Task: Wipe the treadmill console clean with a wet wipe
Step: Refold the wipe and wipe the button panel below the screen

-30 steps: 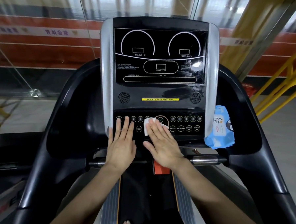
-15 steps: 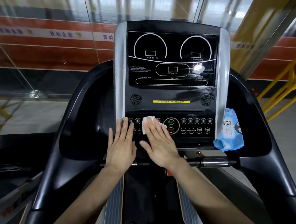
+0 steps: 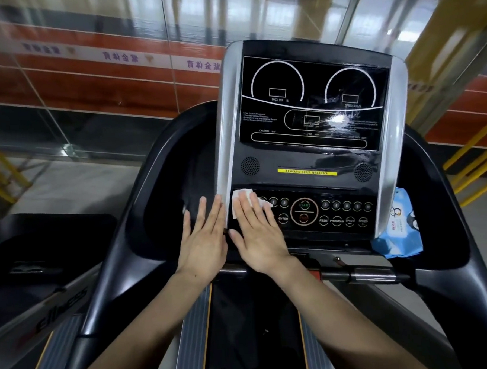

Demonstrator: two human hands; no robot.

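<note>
Since earlier frame, right hand (image 3: 257, 234), flat, pressing crumpled white wet wipe (image 3: 244, 199), slides to left end of black treadmill console (image 3: 306, 158) button row; left hand (image 3: 204, 242) open beside. Right buttons, silver trim apparently left.

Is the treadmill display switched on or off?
Off, apparently: the display shows only printed white outlines, its readout windows dark, with just glare on it.

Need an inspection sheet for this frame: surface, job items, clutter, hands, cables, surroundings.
Surface: console, glossy black, glare and streaks on the display.
Job's things: white wipe flat on the button panel's left end.
Clutter: blue wipe pack in the side pocket right of the console.
Hands: right hand presses the wipe, fingers straight; left hand flat beside the console's left edge, holding nothing.
Cables: nothing seen.
Surroundings: glass wall, yellow railings.
</note>
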